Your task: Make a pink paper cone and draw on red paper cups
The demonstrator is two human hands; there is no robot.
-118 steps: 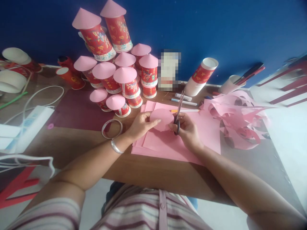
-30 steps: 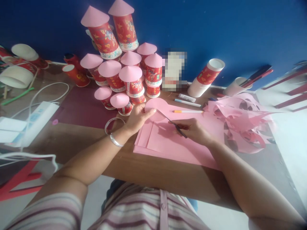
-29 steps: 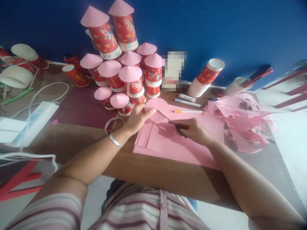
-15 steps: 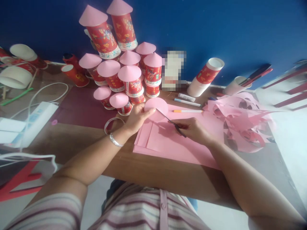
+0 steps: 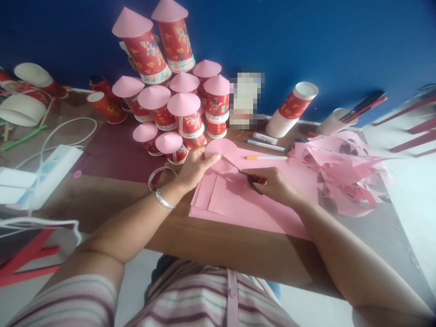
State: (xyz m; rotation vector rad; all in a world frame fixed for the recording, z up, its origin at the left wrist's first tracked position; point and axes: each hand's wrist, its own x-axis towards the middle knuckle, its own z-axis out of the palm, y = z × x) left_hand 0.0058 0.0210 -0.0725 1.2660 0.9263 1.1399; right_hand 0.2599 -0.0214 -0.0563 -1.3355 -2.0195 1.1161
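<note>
My left hand (image 5: 195,167) pinches a round pink paper disc (image 5: 223,149) by its left edge, just above a stack of pink paper sheets (image 5: 252,204) on the wooden table. My right hand (image 5: 274,184) grips dark scissors (image 5: 242,173). Their blades point up and left, with the tips touching the disc's lower right edge. A silver bangle sits on my left wrist.
Several red paper cups with pink cone tops (image 5: 170,100) are piled against the blue wall. A tape roll (image 5: 160,175), pens (image 5: 267,158), a cup stack (image 5: 293,109), a pile of pink offcuts (image 5: 340,172) and a white power strip (image 5: 51,175) lie around.
Since the earliest frame the disc has moved up and left, and the scissors have swung from upright to slanting at its lower right edge. Over the last second almost nothing has moved.
</note>
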